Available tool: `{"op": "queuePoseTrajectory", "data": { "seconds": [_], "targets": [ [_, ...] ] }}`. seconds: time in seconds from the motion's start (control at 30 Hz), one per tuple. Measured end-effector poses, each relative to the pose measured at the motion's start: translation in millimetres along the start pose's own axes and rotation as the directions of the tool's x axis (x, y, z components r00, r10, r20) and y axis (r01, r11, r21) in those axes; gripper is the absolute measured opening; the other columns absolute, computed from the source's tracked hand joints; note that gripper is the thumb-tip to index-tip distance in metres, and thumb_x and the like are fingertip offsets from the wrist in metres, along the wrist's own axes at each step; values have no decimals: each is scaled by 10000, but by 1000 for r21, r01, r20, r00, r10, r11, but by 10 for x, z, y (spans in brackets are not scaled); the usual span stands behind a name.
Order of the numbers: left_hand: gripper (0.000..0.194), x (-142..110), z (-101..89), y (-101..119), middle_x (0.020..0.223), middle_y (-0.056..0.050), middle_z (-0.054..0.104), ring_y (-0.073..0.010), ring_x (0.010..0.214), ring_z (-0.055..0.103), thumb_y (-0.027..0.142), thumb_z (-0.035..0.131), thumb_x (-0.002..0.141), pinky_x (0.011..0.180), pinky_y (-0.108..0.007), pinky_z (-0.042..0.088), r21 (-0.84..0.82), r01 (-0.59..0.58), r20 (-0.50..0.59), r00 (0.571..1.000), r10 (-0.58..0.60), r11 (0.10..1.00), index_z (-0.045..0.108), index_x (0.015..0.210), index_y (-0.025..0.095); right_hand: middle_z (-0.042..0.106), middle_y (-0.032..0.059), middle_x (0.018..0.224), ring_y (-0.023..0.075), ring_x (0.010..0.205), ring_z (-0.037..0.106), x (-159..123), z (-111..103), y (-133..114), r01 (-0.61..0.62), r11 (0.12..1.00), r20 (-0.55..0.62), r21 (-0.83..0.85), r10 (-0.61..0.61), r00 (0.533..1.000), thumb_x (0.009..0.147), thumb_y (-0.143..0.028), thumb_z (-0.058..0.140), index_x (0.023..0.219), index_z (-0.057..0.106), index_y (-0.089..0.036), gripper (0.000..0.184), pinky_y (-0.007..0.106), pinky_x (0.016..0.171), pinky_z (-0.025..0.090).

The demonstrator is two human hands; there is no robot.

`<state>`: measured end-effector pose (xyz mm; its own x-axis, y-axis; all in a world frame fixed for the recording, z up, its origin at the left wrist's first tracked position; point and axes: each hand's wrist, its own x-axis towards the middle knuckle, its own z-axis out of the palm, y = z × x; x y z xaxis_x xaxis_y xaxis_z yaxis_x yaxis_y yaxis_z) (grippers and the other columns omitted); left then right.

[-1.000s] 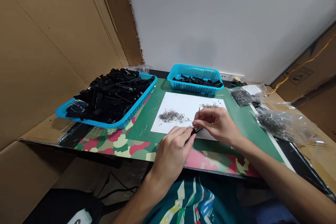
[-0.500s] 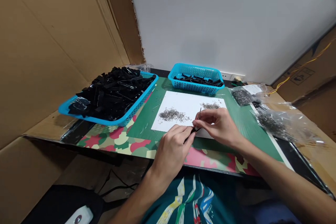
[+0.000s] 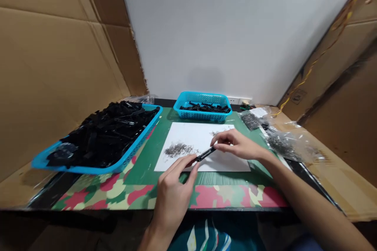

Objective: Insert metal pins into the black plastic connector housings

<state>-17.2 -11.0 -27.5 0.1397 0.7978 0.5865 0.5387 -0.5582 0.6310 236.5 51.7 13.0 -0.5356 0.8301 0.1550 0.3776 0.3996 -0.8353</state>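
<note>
Holding a slim, elongated black piece (image 3: 205,154) between both hands, slanting up rightward over the near part of a flat white rectangular sheet (image 3: 191,135). Gripping its lower end between thumb and fingers of the bare left hand (image 3: 175,186); pinching its upper end with the bare right hand's (image 3: 235,144) fingertips. Seeing on the sheet, left of the piece, a loose heap of thin grey metallic-looking bits (image 3: 178,150); also a smaller grey scatter (image 3: 216,132), partly hidden behind the right hand. Noting a green mat (image 3: 141,176) under the sheet. Observing beyond it a small blue perforated plastic basket (image 3: 203,116) containing black pieces (image 3: 206,108); at far left, a larger, heaped blue plastic basket (image 3: 97,170).
</note>
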Motion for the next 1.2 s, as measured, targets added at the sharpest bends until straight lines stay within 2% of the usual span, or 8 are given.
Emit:
{"op": "queuePoseTrajectory", "data": {
  "seconds": [0.13, 0.23, 0.37, 0.53, 0.67, 0.8, 0.93, 1.2],
  "targets": [
    [224, 48, 4, -63, 1260, -59, 744, -249, 1067, 750, 334, 661, 998, 937, -381, 621, -43, 15, -80, 997, -19, 999, 755, 1189, 265, 663, 17, 748, 150, 688, 592, 76, 23, 47, 21, 989, -43, 147, -15, 999, 962, -446, 702, 1025, 751, -164, 293, 270, 641, 427],
    [252, 85, -38, -73, 1425, -66, 635, -255, 1113, 724, 360, 642, 1003, 931, -387, 610, -38, 25, -178, 983, -31, 999, 749, 1216, 280, 712, 46, 808, 169, 731, 641, 161, -98, 80, 61, 992, -212, 111, -37, 977, 932, -462, 724, 970, 738, -166, 299, 277, 657, 471],
    [197, 189, -264, -72, 1334, -50, 659, -229, 1068, 725, 351, 607, 1017, 858, -334, 580, 50, -36, -199, 979, 46, 998, 776, 1074, 267, 768, 76, 867, 198, 763, 684, 334, -405, 151, 3, 962, -521, -272, -150, 841, 952, -495, 652, 953, 757, -179, 333, 296, 674, 504],
    [282, 476, -751, -217, 1126, -60, 764, -254, 988, 718, 297, 506, 1043, 874, -405, 481, 463, -61, -119, 984, 130, 884, 770, 1120, 233, 764, 117, 796, 215, 643, 618, 607, -669, 399, -66, 946, -638, -318, -162, 753, 851, -504, 706, 854, 757, -150, 357, 330, 607, 447],
    [372, 762, -1157, -424, 1112, -107, 787, -311, 941, 718, 262, 447, 1036, 831, -454, 440, 762, -15, 1, 1000, 23, 648, 803, 1101, 178, 753, 94, 724, 195, 581, 572, 664, -716, 530, -93, 951, -628, -296, -120, 769, 772, -511, 761, 891, 780, -145, 385, 316, 567, 407],
    [360, 979, -1470, -604, 1138, -161, 790, -373, 1011, 716, 253, 501, 974, 868, -469, 437, 875, -37, 96, 990, -99, 483, 783, 1172, 148, 709, 69, 691, 173, 582, 537, 478, -693, 499, -89, 957, -609, -278, -104, 786, 862, -549, 689, 888, 786, -144, 418, 297, 547, 357],
    [289, 1026, -1618, -769, 1031, -126, 809, -356, 949, 728, 355, 612, 912, 853, -410, 454, 876, -84, 171, 975, -142, 475, 803, 1049, 185, 642, 44, 649, 159, 570, 505, 163, -636, 439, -72, 971, -552, -229, -69, 831, 937, -595, 626, 925, 783, -144, 477, 299, 541, 344],
    [267, 1018, -1671, -863, 987, -15, 806, -269, 811, 686, 468, 636, 936, 723, -296, 408, 812, -11, 79, 993, -93, 584, 813, 931, 269, 591, 19, 602, 145, 553, 473, -150, -670, 457, -172, 954, -314, -246, 90, 945, 985, -501, 558, 864, 755, -153, 417, 304, 562, 349]
  ]
}}
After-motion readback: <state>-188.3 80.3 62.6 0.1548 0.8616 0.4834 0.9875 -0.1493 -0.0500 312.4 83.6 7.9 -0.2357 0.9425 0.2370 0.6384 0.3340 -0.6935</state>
